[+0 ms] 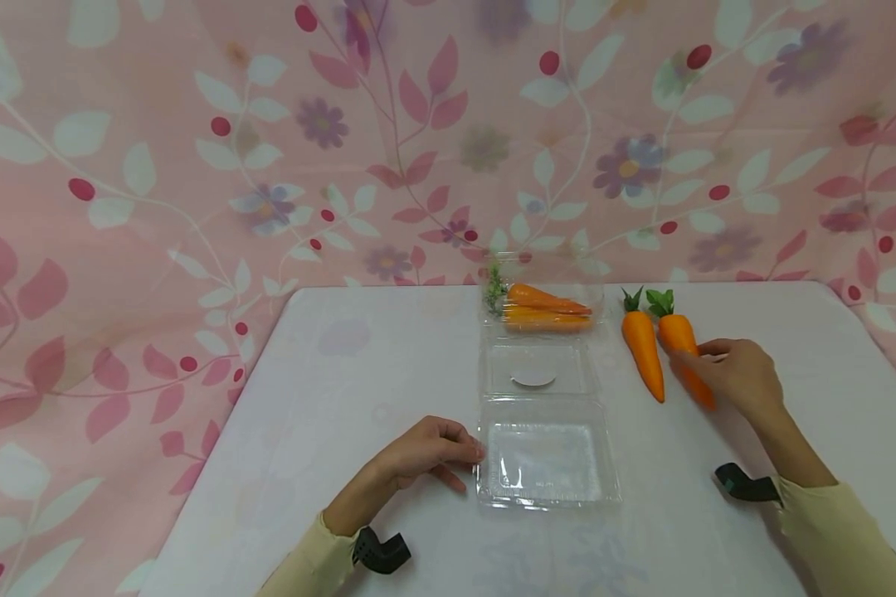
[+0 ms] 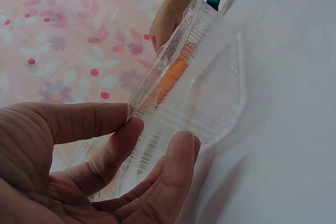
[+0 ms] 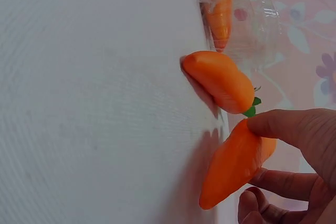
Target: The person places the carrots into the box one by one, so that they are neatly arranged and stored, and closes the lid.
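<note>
With thumb and forefinger, my left hand (image 1: 436,452) pinches the left rim of an open clear plastic box (image 1: 545,460); the left wrist view shows the grip at its edge (image 2: 157,85). My right hand (image 1: 742,377) holds an orange carrot (image 1: 678,333) with a green leafy top, thumb on one side and fingers on the other; the same carrot (image 3: 231,166) appears tilted in the right wrist view. Just left of it lies a second carrot (image 1: 644,352). At the back, more carrots (image 1: 548,298) with a feathery green top show through clear plastic.
A white-covered table (image 1: 388,365) bears everything, with a pink floral cloth (image 1: 418,149) hanging behind. Between the near box and the carrots at the back lies a clear plastic section (image 1: 538,352) with a curved notch. Black wrist devices (image 1: 383,554) sit by both sleeves.
</note>
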Demonstrator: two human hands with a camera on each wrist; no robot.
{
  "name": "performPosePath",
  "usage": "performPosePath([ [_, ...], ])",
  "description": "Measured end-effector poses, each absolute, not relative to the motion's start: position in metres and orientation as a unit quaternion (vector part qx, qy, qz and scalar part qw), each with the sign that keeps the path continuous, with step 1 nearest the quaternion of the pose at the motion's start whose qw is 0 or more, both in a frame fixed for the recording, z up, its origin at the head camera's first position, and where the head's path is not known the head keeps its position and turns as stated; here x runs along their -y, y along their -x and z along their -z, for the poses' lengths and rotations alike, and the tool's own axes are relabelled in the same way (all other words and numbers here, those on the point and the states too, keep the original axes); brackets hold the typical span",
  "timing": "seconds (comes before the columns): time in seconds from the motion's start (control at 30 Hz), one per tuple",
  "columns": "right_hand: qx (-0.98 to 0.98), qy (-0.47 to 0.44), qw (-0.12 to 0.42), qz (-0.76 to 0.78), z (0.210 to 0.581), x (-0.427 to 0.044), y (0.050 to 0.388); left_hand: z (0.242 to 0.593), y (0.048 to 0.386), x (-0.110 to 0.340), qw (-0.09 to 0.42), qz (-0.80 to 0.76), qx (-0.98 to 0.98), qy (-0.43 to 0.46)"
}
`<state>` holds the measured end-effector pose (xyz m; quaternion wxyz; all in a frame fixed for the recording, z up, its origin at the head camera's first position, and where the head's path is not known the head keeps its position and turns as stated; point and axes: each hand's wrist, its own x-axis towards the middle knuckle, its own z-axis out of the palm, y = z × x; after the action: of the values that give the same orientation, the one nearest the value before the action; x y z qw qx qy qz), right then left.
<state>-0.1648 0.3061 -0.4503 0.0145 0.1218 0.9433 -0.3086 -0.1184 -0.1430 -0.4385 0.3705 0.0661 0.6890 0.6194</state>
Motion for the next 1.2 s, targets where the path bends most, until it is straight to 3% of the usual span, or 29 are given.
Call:
performPosePath([
  [0.83, -0.938, -0.068, -0.023, 0.339, 0.406, -0.287, 0.137, 0.436, 0.117, 0.142, 0.369, -0.62, -0.69, -0.067],
  [1.2, -0.939, -0.022, -0.008, 0.342, 0.387, -0.264, 0.125, 0.435, 0.117, 0.141, 0.372, -0.622, -0.686, -0.067],
])
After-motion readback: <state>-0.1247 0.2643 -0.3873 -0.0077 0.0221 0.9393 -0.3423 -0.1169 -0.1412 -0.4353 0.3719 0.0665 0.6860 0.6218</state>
